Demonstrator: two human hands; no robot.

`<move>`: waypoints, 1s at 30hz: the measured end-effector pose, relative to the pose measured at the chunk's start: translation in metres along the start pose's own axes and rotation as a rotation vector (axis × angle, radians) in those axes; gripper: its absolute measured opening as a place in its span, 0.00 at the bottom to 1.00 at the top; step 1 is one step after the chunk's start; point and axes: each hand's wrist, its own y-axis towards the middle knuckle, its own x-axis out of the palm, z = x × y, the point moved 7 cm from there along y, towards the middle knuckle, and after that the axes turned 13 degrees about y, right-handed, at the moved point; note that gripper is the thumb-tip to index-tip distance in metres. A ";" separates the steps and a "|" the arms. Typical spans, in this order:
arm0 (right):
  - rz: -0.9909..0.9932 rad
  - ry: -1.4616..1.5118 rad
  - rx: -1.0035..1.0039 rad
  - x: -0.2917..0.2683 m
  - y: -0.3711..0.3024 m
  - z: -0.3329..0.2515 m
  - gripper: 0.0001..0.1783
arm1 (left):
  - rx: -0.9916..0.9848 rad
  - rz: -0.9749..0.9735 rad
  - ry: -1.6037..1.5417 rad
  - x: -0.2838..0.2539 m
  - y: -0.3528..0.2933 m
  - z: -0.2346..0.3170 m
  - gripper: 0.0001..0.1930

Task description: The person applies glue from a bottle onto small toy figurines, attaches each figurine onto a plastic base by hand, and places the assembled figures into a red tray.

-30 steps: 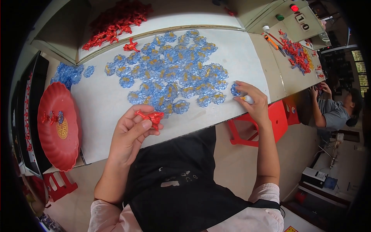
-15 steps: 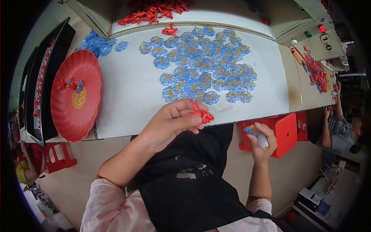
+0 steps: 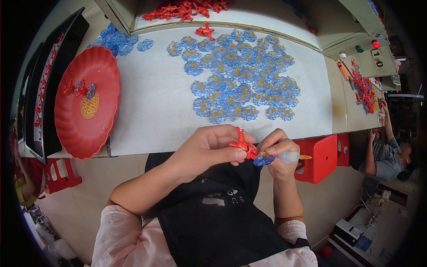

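Pinched between the thumb and fingers of my left hand (image 3: 191,153) is a small glossy red plastic figurine (image 3: 243,146). My right hand (image 3: 281,146) grips a blue translucent scalloped piece (image 3: 264,160) with a yellow part on it, close against the figurine's right end. Whether the two touch I cannot tell. Also in my right hand lies a small whitish squeeze bottle (image 3: 289,157), its yellow tip pointing right. Both hands are just off the table's near edge, above my black apron. Beyond them, many similar blue pieces (image 3: 240,91) with yellow parts cover the white sheet (image 3: 151,98).
At left stand a red scalloped dish (image 3: 73,120) holding a few assembled pieces and a black tray (image 3: 53,98). A blue pile (image 3: 113,40) lies behind them. Red figurines (image 3: 187,10) fill the shelf; another heap (image 3: 364,91) is at right, near a red stool (image 3: 318,158) and another person (image 3: 384,153).
My right hand has moved left and up, bringing the blue piece and bottle beside the red figurine. My left hand has shifted slightly right and down, still holding the figurine.
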 end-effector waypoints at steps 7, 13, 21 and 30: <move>-0.070 -0.216 -0.002 -0.002 0.000 -0.008 0.11 | -0.032 -0.020 0.063 0.002 0.003 -0.001 0.15; -0.194 -0.408 0.005 0.003 0.006 -0.022 0.12 | -0.059 -0.067 0.089 0.005 0.009 -0.002 0.14; -0.375 -0.619 -0.019 0.015 0.016 -0.033 0.16 | -0.100 -0.057 0.072 0.006 0.011 -0.007 0.13; -0.497 -0.709 0.023 0.021 0.019 -0.034 0.18 | -0.178 -0.063 0.082 0.007 0.014 -0.009 0.13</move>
